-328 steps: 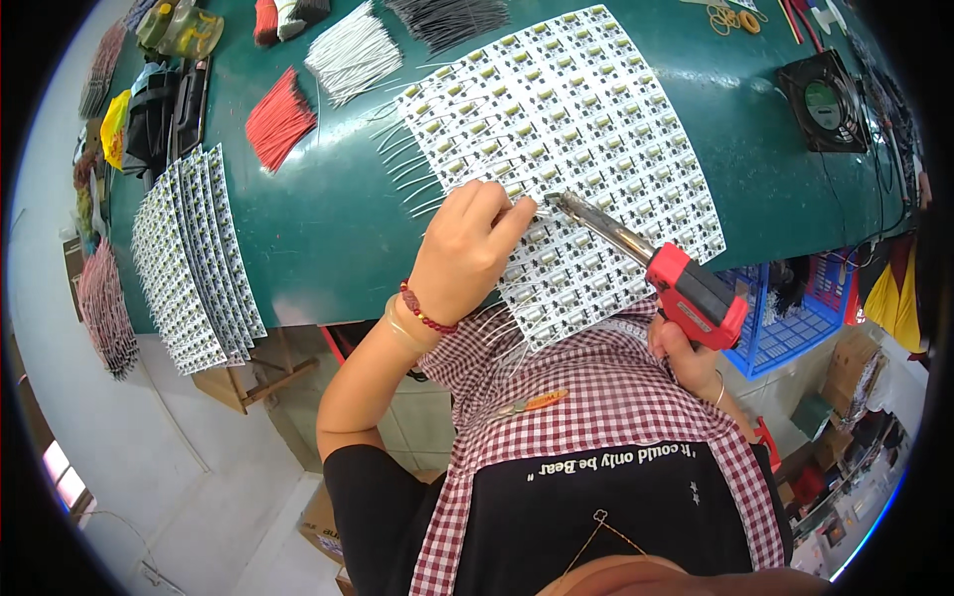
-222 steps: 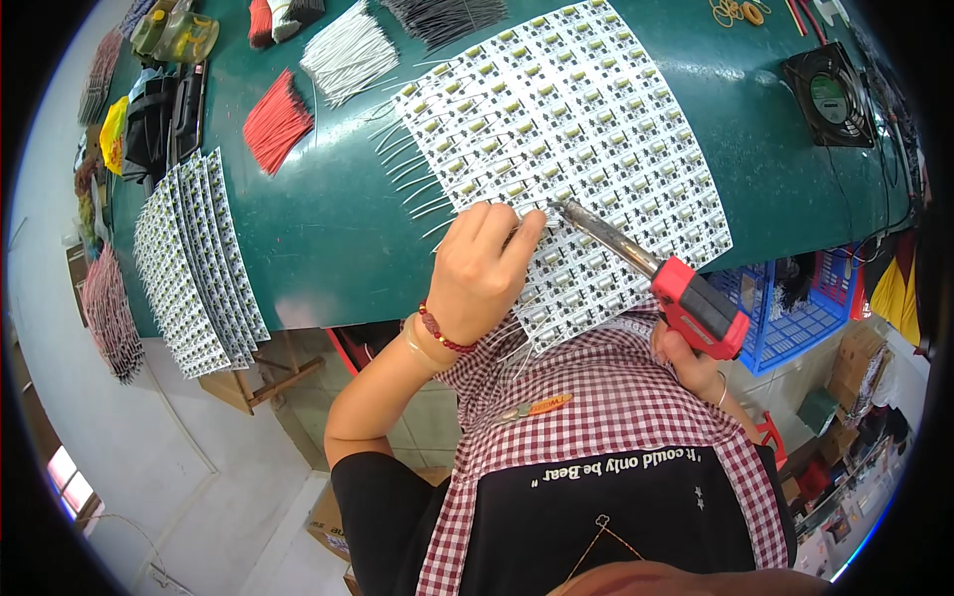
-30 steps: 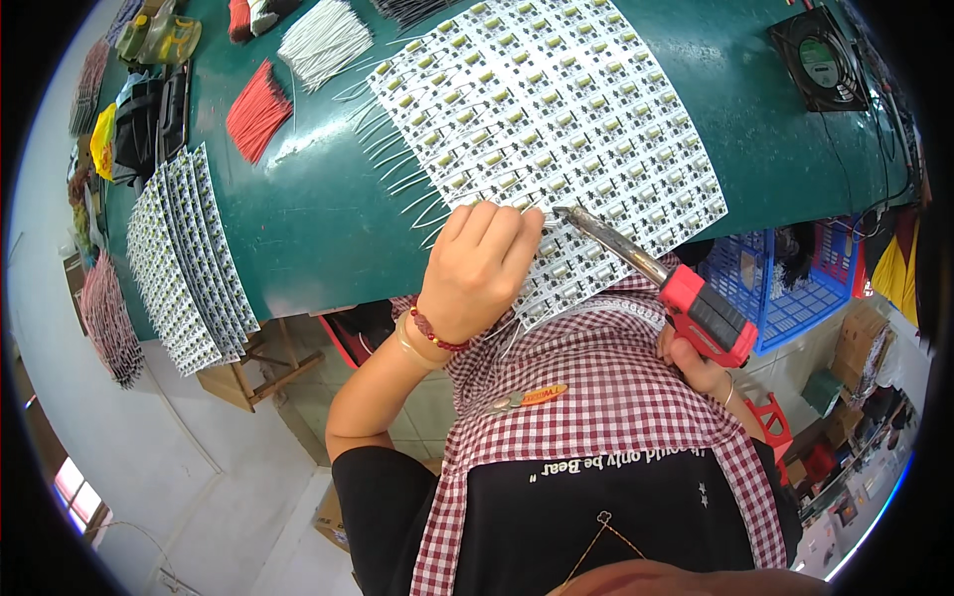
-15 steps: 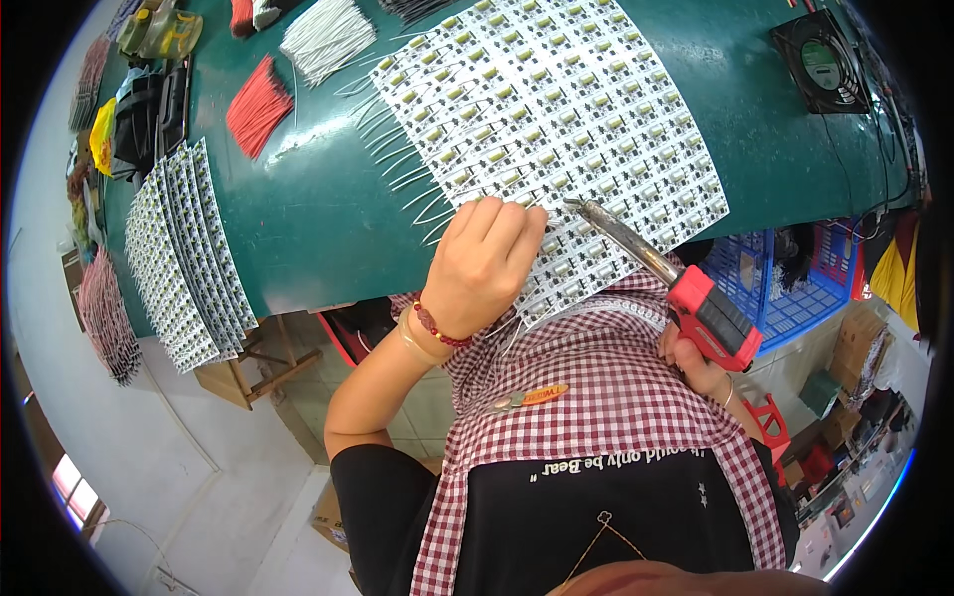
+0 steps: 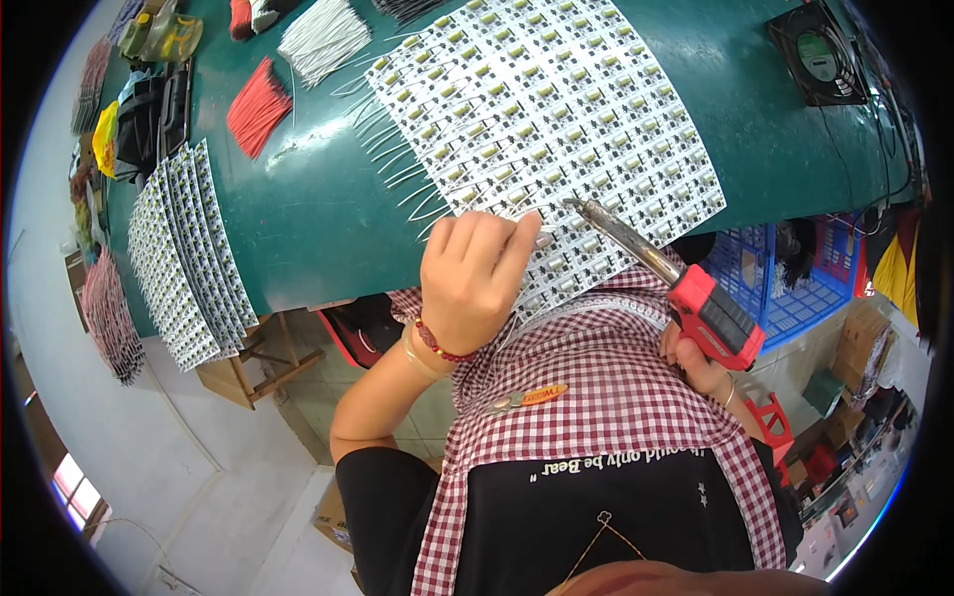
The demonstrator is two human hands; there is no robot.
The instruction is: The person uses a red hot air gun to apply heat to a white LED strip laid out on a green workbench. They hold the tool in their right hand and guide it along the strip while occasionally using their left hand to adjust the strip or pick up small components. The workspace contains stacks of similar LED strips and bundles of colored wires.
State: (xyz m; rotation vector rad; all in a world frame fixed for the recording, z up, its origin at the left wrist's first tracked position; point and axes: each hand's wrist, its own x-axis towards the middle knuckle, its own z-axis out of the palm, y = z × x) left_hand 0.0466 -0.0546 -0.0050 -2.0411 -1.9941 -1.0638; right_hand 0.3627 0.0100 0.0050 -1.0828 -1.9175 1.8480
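A large white sheet of circuit boards (image 5: pixel 596 109), set with rows of small parts, lies on the green table and overhangs its near edge. Thin white wires (image 5: pixel 397 177) stick out along its left side. My left hand (image 5: pixel 472 273) is over the sheet's near left part, fingers curled and closed; whatever they pinch is hidden. On the right, my right hand (image 5: pixel 696 363) grips the red and black handle of a soldering iron (image 5: pixel 711 316). Its metal barrel slants up and left, and the tip is over the sheet, just right of my left fingers.
Bundles of red wires (image 5: pixel 260 107) and white wires (image 5: pixel 323 42) lie on the table (image 5: pixel 318 219) to the left. Stacked board sheets (image 5: pixel 189 258) stand at its left end. A black fan (image 5: pixel 817 55) is at the far right; a blue crate (image 5: pixel 785 283) sits below the table edge.
My left hand has drawn a little toward me and to the left across the sheet. The right hand and the soldering iron stay almost where they were.
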